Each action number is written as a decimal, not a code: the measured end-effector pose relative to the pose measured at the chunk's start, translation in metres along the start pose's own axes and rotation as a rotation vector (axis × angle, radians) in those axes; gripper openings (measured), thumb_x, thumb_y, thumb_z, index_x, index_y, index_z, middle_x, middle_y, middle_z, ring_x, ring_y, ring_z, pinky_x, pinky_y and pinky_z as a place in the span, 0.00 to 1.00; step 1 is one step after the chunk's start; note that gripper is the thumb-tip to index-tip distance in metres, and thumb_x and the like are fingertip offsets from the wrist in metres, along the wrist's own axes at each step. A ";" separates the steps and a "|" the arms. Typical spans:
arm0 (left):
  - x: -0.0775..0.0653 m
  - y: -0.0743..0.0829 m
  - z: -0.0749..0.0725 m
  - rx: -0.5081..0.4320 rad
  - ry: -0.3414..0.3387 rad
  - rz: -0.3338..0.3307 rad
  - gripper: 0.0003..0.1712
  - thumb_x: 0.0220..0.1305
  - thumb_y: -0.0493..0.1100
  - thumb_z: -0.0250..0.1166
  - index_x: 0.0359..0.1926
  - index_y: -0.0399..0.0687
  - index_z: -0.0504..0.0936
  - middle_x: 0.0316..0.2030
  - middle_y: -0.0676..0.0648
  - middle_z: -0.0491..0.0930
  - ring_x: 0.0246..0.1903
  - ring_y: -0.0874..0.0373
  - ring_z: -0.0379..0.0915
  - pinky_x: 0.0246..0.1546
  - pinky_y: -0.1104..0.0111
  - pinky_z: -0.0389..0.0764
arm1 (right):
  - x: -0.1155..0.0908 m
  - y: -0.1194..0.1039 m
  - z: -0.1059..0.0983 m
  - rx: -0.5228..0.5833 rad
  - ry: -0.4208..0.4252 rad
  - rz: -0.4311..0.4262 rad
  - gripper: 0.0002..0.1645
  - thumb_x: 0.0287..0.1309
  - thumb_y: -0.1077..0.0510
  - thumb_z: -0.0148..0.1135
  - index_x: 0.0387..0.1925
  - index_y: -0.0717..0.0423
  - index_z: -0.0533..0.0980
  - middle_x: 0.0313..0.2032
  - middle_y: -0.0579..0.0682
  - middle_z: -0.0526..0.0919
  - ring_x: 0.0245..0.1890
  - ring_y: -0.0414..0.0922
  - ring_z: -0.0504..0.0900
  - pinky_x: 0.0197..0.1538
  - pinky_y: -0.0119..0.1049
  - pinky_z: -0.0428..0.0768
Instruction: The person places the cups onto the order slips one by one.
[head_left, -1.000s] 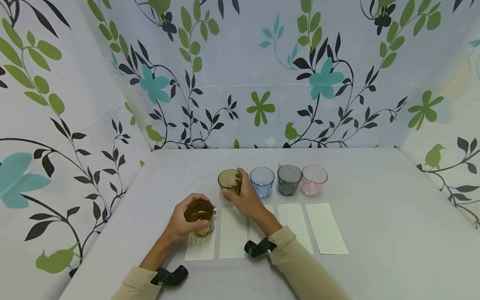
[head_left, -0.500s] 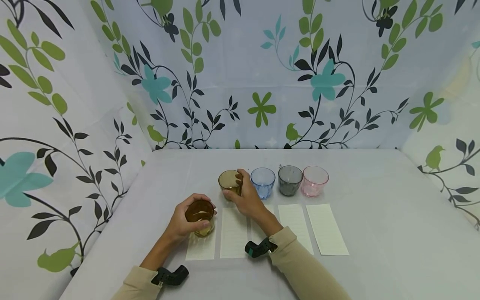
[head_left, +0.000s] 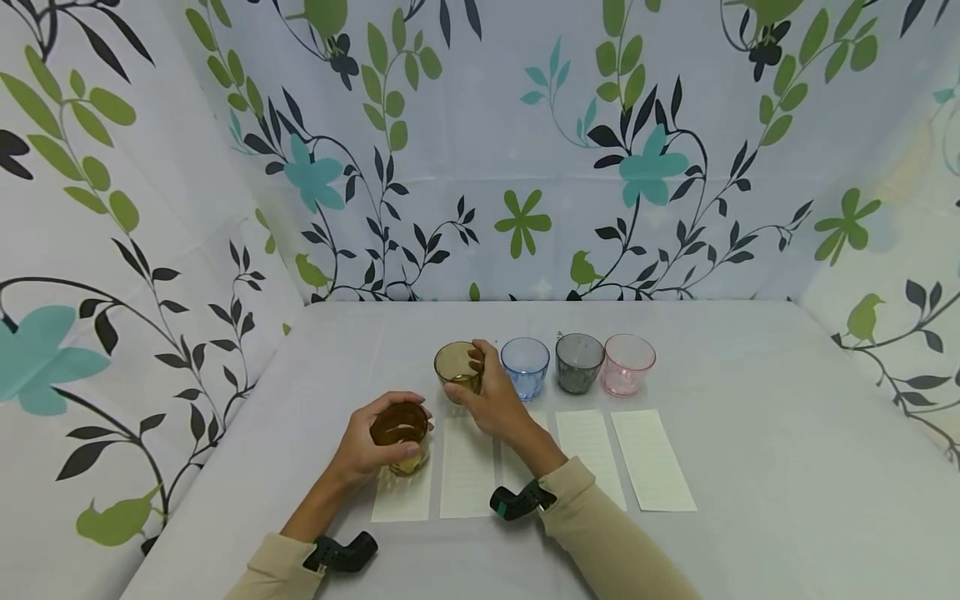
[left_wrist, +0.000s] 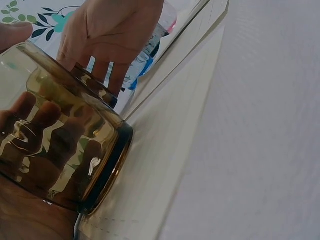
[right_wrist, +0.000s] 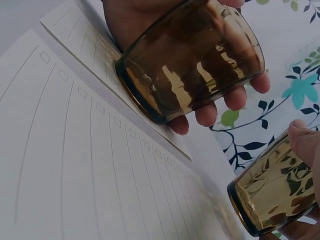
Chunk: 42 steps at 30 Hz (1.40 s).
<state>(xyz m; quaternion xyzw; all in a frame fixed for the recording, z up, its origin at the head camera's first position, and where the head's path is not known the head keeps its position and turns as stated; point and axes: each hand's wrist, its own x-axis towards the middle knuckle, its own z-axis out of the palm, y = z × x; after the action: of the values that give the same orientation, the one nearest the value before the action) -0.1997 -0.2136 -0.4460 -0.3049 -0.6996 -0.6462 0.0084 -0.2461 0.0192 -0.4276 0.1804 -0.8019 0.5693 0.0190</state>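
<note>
I see the left hand point(head_left: 367, 437) gripping the near amber glass point(head_left: 396, 427), thumb across the near side and fingers wrapped round the far side. The right hand point(head_left: 495, 398) grips the far amber glass point(head_left: 454, 362) from its right, thumb low and fingers up by the rim. Such side grips probably suit smooth, flaring walls, and they leave each mouth uncovered.

Under the left grip is the leftmost strip point(head_left: 397, 505); whether the glass base touches it I can't tell. Just right of the right grip stands the blue glass point(head_left: 526, 360), then the grey glass point(head_left: 579, 367) and the pink glass point(head_left: 628, 367), rims up, likely set so for easy grasping. The right arm slants over the 3rd strip point(head_left: 513, 467), perhaps because that line keeps it out of the left hand's way.

Only the head view gives the whole row, plus all 5 strips on the white table point(head_left: 757, 400). The left wrist view shows the left fingers through the amber wall and the right palm beyond. The right wrist view shows 4 left fingertips poking past the near glass, and small printed boxes point(right_wrist: 82, 92) on the lined paper, too faint to make out from overhead.
</note>
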 end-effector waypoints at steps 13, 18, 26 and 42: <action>-0.002 -0.004 0.001 -0.026 0.000 0.000 0.32 0.56 0.29 0.68 0.60 0.21 0.68 0.49 0.29 0.78 0.49 0.44 0.82 0.52 0.64 0.83 | -0.012 -0.009 -0.005 0.010 -0.010 -0.039 0.50 0.66 0.50 0.67 0.77 0.58 0.49 0.71 0.58 0.65 0.71 0.55 0.66 0.72 0.52 0.65; -0.001 -0.003 0.001 -0.038 0.002 -0.011 0.32 0.56 0.28 0.68 0.60 0.22 0.68 0.49 0.25 0.77 0.49 0.43 0.82 0.52 0.63 0.84 | -0.014 -0.010 -0.008 0.029 -0.010 -0.061 0.48 0.66 0.52 0.68 0.76 0.55 0.50 0.70 0.57 0.65 0.70 0.54 0.67 0.71 0.53 0.67; -0.001 -0.003 0.001 -0.031 -0.002 -0.012 0.32 0.56 0.28 0.69 0.60 0.21 0.68 0.49 0.25 0.77 0.49 0.43 0.82 0.52 0.63 0.83 | -0.019 -0.014 -0.012 0.053 -0.013 -0.068 0.49 0.64 0.53 0.70 0.76 0.55 0.52 0.69 0.57 0.67 0.69 0.54 0.69 0.70 0.54 0.69; -0.001 -0.005 -0.003 -0.030 -0.007 -0.018 0.34 0.56 0.30 0.70 0.61 0.21 0.68 0.50 0.30 0.79 0.49 0.48 0.82 0.53 0.63 0.83 | -0.030 -0.022 -0.027 0.055 -0.122 -0.111 0.45 0.63 0.55 0.70 0.74 0.56 0.56 0.64 0.60 0.72 0.63 0.56 0.75 0.65 0.53 0.74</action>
<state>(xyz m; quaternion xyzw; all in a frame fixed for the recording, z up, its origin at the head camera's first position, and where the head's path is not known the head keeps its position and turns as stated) -0.2018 -0.2167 -0.4501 -0.3012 -0.6925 -0.6555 -0.0044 -0.2155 0.0461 -0.4050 0.2595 -0.7743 0.5772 -0.0033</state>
